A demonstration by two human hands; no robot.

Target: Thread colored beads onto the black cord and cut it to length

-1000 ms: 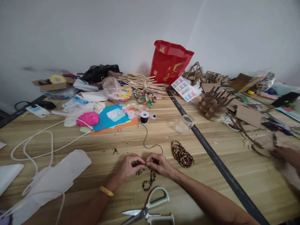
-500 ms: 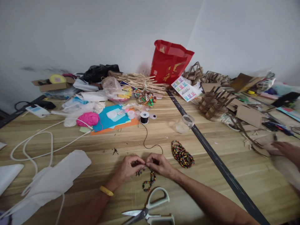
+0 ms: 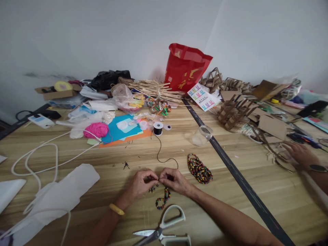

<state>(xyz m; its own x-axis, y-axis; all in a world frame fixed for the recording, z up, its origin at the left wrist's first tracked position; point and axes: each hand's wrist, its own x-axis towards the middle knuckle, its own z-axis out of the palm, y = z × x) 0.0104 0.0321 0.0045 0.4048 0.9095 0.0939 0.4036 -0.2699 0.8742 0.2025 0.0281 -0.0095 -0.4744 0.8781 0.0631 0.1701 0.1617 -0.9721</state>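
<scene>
My left hand [image 3: 144,181] is closed in a pinch, its fingertips meeting those of my right hand [image 3: 174,180]. What lies between the left fingertips is too small to make out. My right hand pinches black cord, and a short string of multicoloured beads [image 3: 163,201] trails from under it onto the table. Several loose dark beads [image 3: 153,188] lie just below the fingertips. From a spool of black cord [image 3: 158,128], a length of cord [image 3: 160,152] curves down to my right hand. To its right rests a coiled heap of strung beads [image 3: 199,169].
Scissors [image 3: 161,227] lie spread in front of me. Beyond the hands are black cord scraps [image 3: 125,165] and a clear jar [image 3: 202,135]. A white cable [image 3: 56,160] loops at left. At right, another person's hand [image 3: 298,153] reaches near cardboard and woven baskets [image 3: 233,114].
The other person's hand at the right has moved left and farther in, bringing a wristwatch into view. My own hands have barely shifted.
</scene>
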